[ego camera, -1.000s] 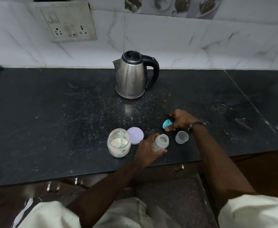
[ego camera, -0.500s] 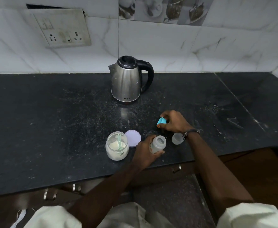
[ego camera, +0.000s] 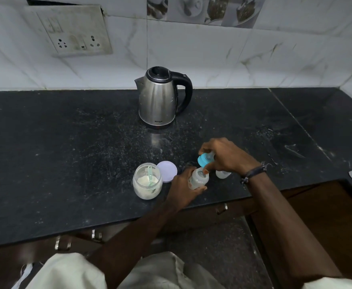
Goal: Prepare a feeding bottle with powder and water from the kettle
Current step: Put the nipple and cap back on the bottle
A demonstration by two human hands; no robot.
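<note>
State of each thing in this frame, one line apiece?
Bottle: open, upright, gripped by the left hand.
Teat cap: off the bottle, tilted, held by the right hand.
Clear cover: standing on the counter.
Powder jar: open, partly full, scoop inside.
Jar lid: off, flat beside the jar.
Kettle: upright, lid shut.

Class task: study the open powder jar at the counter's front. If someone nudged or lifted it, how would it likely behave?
The powder jar looks squat and wide, so it probably slides rather than tips. It seems only partly filled, so likely light. Its lid lies beside it and a scoop stands inside, so a hard shove could spill powder.
</note>
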